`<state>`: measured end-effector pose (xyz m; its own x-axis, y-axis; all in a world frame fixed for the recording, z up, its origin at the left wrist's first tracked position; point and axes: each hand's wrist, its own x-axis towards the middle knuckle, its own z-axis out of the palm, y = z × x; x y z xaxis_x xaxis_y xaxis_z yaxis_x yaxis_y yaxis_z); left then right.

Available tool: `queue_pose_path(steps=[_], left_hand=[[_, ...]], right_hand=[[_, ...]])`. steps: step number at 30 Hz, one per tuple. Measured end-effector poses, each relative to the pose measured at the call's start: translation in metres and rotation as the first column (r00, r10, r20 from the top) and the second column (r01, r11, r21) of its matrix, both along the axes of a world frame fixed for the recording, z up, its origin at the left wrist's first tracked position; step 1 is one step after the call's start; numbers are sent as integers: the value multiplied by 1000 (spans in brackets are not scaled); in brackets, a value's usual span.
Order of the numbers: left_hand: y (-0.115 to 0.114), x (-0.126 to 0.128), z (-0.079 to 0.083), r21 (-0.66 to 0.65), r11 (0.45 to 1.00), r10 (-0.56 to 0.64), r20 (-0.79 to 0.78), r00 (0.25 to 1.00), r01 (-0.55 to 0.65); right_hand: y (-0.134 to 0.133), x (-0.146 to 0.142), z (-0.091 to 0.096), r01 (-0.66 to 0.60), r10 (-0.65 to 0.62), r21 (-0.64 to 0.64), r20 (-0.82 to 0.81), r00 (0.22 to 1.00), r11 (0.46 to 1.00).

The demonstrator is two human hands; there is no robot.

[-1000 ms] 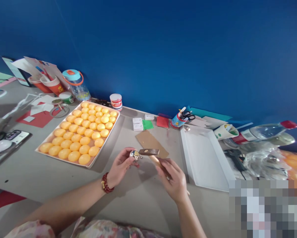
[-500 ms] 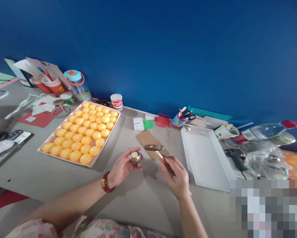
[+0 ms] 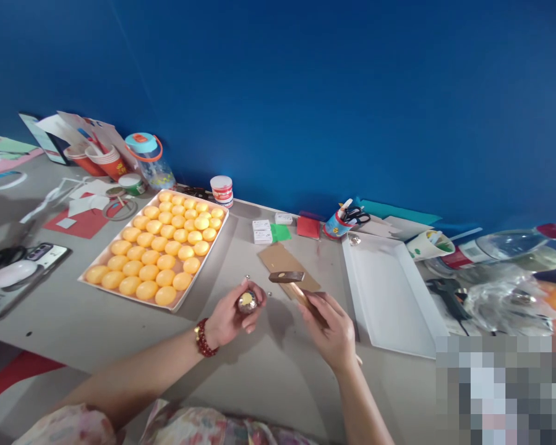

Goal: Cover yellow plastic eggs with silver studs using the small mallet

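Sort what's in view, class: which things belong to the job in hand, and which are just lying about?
In use:
silvery ball, in the left hand
hammer, in the right hand

Apparently just lying about:
white computer mouse
black glue gun
red-capped plastic bottle
blue-lidded water bottle

Shiny silver metal ball, pale-yellow patch uppermost: cupped in left hand, fingers around it. Dark-headed, wooden-handled hammer: handle in right hand, head crosswise beyond the grip, apart from ball.
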<state>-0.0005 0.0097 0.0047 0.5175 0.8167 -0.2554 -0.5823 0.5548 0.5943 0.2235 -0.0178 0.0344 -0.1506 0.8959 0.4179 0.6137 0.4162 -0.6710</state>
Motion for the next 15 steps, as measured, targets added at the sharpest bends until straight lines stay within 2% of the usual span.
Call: queue_pose_path(steps=[2,4,7,9,15], left_hand=[[1,0,0,-55,998,-18,12,1000,19],[1,-1,-2,-67,997,33,-38,999,-36],[-2,-1,-5,4,987,158,-214,964,-161],[-4,-2,-3,66,978,207,-318,925,-196],[-7,-2,3,116,981,188,-380,906,-155]], right_hand=[[0,0,0,1,-1,-10,0,1000,1000],[-1,0,0,1,-2,-13,-1,1000,1000],[-1,0,1,-7,7,-7,-6,1000,1000],[0,0,1,-10,10,-4,-2,1000,1000],[2,4,0,73,-75,40,42,996,997]])
